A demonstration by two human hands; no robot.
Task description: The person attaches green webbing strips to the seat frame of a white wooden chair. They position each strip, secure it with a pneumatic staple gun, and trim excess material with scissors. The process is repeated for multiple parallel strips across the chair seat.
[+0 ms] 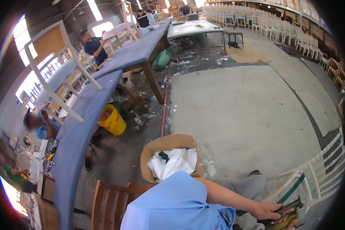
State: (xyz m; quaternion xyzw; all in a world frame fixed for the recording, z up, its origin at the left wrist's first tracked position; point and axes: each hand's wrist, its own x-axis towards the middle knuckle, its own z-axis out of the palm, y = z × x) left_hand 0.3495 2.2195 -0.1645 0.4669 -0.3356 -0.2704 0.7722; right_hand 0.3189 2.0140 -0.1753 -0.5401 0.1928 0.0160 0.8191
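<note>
At the lower right, my left hand [266, 211] is closed on a dark narrow tool [289, 207] with a yellowish part beside it; its exact kind is hard to make out. Just below, the fingers of my right hand [289, 223] grip the same tool, and the rest of that hand lies beyond the picture's edge. Close by stands a white chair frame [314, 180] with a slatted section, tilted in the view. A dark green strip [291, 188] runs along one of its rails, just beyond my hands.
A cardboard box [151, 147] of white sheeting stands beside my light-blue sleeve, near a brown slatted chair [103, 203]. Leftward runs a long blue-covered bench [78, 132] with a white chair [51, 84] on it, and people behind. A yellow bucket [114, 123] sits by the bench.
</note>
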